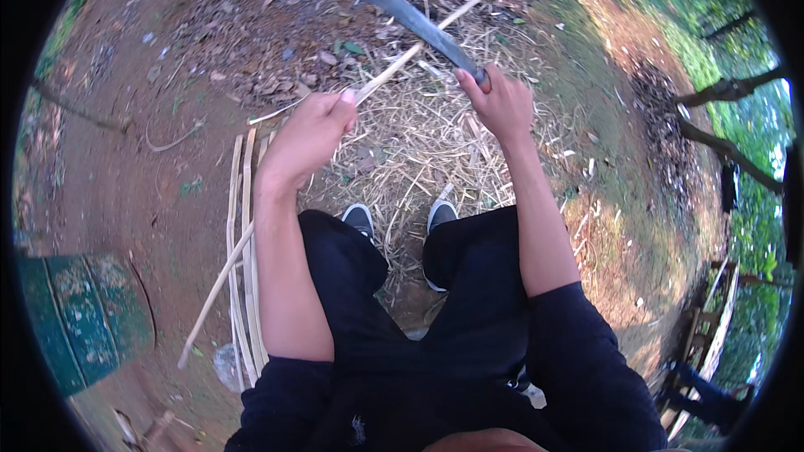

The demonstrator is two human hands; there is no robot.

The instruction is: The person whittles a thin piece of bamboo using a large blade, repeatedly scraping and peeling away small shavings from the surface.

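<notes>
My left hand (pixel 316 132) is closed around a long, pale strip of split wood or bamboo (pixel 394 67). The strip slants from the far right, through the hand and under my forearm, to its lower end at the left. My right hand (pixel 502 105) grips a machete (pixel 410 18) with a broad grey blade pointing far left; the fingers hide its handle. Blade and strip cross a little beyond my hands; whether they touch I cannot tell. Several similar pale strips (pixel 237 259) lie side by side on the ground left of my left forearm.
Pale shavings (pixel 419 151) cover the ground before my shoes (pixel 358 219). A worn green metal drum or panel (pixel 88 318) is at the left. Dry leaves (pixel 251 42) lie farther off. Branches (pixel 729 88) and a wooden structure (pixel 699 335) stand at the right.
</notes>
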